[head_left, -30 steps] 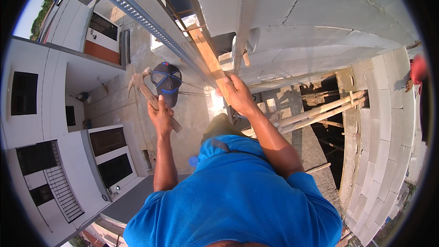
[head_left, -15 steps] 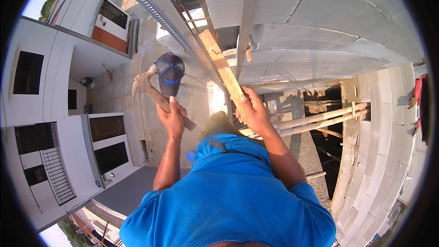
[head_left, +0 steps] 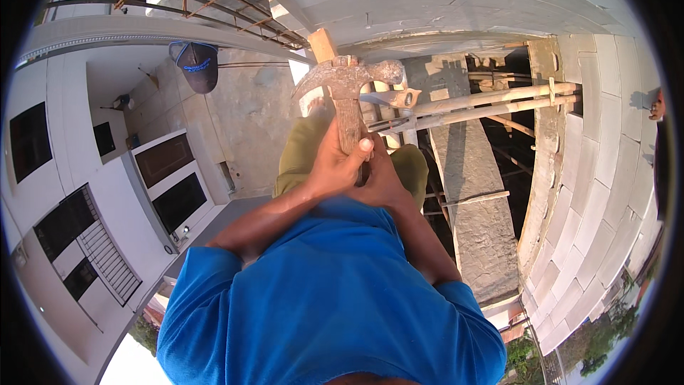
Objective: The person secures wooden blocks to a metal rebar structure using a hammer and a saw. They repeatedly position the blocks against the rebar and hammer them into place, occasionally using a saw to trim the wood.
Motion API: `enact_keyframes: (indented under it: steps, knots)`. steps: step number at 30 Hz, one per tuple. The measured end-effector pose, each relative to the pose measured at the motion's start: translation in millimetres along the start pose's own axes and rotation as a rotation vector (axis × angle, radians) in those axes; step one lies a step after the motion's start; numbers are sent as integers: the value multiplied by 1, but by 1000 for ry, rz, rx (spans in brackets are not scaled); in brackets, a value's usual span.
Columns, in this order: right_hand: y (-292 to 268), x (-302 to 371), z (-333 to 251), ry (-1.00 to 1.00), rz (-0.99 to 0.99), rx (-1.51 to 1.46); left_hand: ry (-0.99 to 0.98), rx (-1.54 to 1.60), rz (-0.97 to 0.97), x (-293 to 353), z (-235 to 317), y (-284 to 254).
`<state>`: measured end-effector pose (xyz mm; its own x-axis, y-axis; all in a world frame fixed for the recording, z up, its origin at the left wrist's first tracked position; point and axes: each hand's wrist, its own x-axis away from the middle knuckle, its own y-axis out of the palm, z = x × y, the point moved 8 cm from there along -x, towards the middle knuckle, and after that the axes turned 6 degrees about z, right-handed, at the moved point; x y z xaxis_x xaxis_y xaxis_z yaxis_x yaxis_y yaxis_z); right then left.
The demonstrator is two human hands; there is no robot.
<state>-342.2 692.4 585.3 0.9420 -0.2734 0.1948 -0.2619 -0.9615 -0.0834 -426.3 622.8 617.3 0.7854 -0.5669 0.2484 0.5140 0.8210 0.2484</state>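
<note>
My left hand [head_left: 335, 160] is closed around the wooden handle of a worn claw hammer [head_left: 347, 85], its head upright in front of my body. Close against it, my right hand [head_left: 379, 180] is also closed, partly hidden behind the handle and left hand. A light wooden strip [head_left: 323, 45] sticks up behind the hammer head. The strip's lower part is hidden; it appears to run down into my right hand.
A dark cap with blue trim [head_left: 197, 65] shows at upper left. Steel rebar [head_left: 214, 0] runs across the top left. Bamboo poles [head_left: 491, 100] span dark openings beside a rough concrete beam [head_left: 484, 221]. A block wall [head_left: 591, 164] curves along the right, with another person's hand [head_left: 657, 105] near its edge.
My hands have come together in front of me, bringing the hammer across to the wooden strip. The view has shifted, and the cap now appears farther up and left.
</note>
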Motion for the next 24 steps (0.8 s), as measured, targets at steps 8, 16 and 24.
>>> enact_keyframes:
  steps: [8,16,24]
  knots:
    - [-119,119,146,278,295,-330,42,-568,-328,3,-131,138]
    - [-204,191,211,445,114,-379,-754,-199,-91,6,-242,159]
    - [-211,182,194,205,-176,-456,-508,99,242,46,-244,176]
